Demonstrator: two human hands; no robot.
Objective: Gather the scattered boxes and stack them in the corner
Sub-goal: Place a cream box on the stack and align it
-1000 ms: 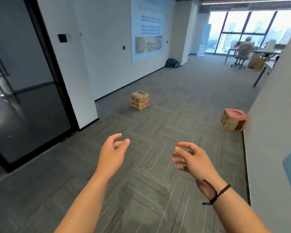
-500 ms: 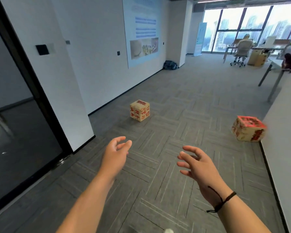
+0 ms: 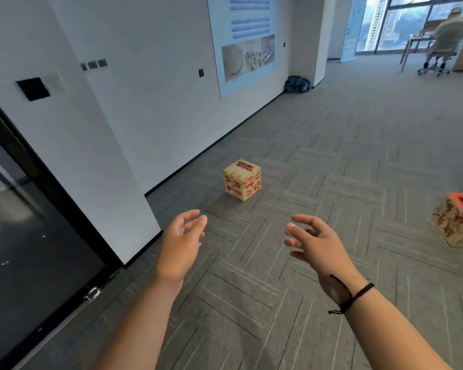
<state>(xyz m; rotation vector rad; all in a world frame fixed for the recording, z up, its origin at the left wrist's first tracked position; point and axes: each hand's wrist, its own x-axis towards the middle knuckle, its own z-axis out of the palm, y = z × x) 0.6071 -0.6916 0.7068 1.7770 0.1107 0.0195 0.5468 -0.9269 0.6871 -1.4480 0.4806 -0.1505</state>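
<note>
A small cardboard box (image 3: 242,180) with red lettering sits on the grey carpet (image 3: 345,145), near the white wall (image 3: 145,97) and ahead of both hands. A second box (image 3: 457,222), also marked in red, lies well apart at the right edge, partly cut off. The left hand (image 3: 181,244) and right hand (image 3: 316,244) are held out above the floor with palms facing each other, fingers spread and loosely curled, holding nothing. A black cord (image 3: 354,297) circles the right wrist. A dark glass door (image 3: 24,236) stands to the left.
</note>
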